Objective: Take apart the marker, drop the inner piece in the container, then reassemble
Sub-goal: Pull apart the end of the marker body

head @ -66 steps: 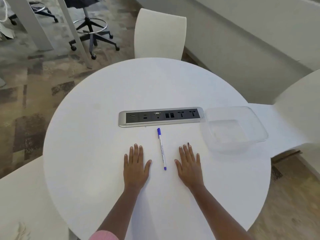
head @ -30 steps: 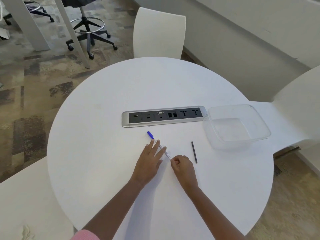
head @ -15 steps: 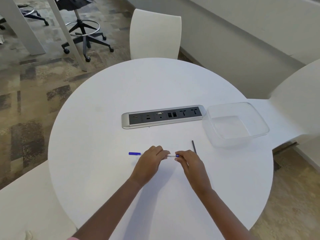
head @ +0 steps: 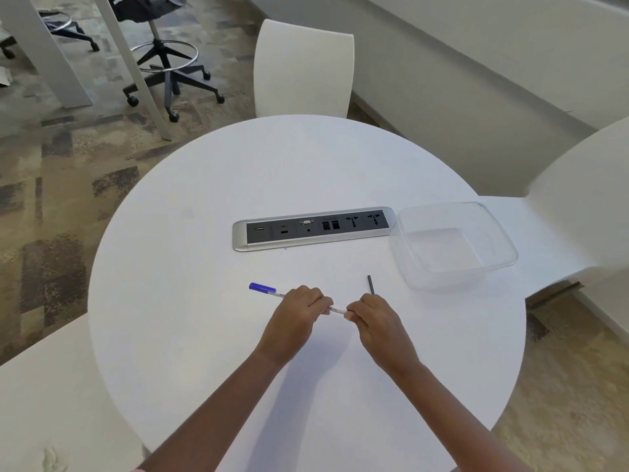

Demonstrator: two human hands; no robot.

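Observation:
A thin white marker with a blue cap is held level just above the round white table. My left hand grips its barrel near the middle, cap end sticking out to the left. My right hand pinches the marker's blue right end. A short dark thin rod lies on the table just beyond my right hand, partly hidden by it. The clear plastic container stands empty at the right.
A silver and black socket strip is set into the table behind the hands, touching the container's left corner. White chairs stand at the far side, right and near left. A wheeled stool stands on the carpet beyond.
From flat on the table either side of the marker, both hands picked it up and turned it sideways. The dark rod appeared on the table where my right hand had been.

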